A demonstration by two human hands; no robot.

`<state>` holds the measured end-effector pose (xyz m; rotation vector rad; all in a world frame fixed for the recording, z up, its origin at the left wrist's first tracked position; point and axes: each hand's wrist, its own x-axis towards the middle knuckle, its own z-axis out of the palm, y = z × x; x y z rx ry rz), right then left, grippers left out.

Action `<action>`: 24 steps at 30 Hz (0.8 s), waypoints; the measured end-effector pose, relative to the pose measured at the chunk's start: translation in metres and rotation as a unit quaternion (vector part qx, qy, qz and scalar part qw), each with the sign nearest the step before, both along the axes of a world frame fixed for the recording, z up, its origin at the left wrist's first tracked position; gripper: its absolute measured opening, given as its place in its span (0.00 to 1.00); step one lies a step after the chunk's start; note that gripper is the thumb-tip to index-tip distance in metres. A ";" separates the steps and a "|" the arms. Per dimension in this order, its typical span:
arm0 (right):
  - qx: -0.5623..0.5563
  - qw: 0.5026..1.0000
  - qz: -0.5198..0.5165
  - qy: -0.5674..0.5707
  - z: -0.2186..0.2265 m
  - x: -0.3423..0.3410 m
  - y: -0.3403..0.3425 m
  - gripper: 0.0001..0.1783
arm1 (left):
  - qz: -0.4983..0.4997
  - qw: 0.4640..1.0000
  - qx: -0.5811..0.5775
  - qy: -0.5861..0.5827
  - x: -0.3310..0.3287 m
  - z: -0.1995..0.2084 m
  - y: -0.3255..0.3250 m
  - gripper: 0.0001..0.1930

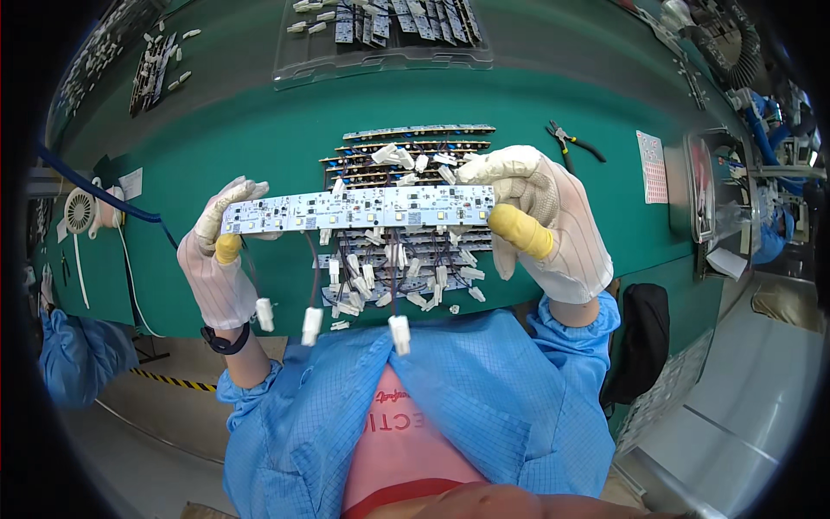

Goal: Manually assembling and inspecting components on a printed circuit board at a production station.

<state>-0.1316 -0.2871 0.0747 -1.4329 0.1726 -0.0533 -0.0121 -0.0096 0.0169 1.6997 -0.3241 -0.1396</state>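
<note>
A long white LED circuit board strip (359,209) is held level above the bench between my two gloved hands. My left hand (223,233) pinches its left end, a yellow cover on the thumb. At the right end my right hand (536,216) grips the strip, its thumb also in a yellow cover. Dark wires hang from the strip and end in white plug connectors (399,334). Beneath it lie several more circuit board strips (419,131) in rows, with many white connectors (367,277) on thin wires spread over them; the held strip partly hides them.
Pliers (574,144) lie right on the green mat (259,108), beside a printed sheet (652,167). A clear plastic tray (380,67) of strips stands at the back. Further strips (151,73) lie back left, near a small fan (82,210). Another person's blue sleeve (79,350) shows left.
</note>
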 end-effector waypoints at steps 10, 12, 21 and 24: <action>-0.114 0.993 -0.022 -0.003 -0.012 0.008 -0.007 0.22 | 0.006 0.988 -0.138 -0.066 -0.010 0.000 -0.001 0.28; -0.109 0.994 -0.019 -0.018 -0.016 0.012 -0.010 0.22 | -0.015 0.988 -0.071 -0.139 -0.009 0.000 -0.001 0.26; -0.022 1.000 -0.020 -0.002 -0.031 0.022 -0.013 0.21 | -0.086 0.954 0.004 -0.286 -0.010 0.015 -0.002 0.28; -0.047 0.999 -0.024 0.001 -0.027 0.021 -0.010 0.21 | -0.062 0.957 0.038 -0.281 -0.008 0.017 -0.003 0.28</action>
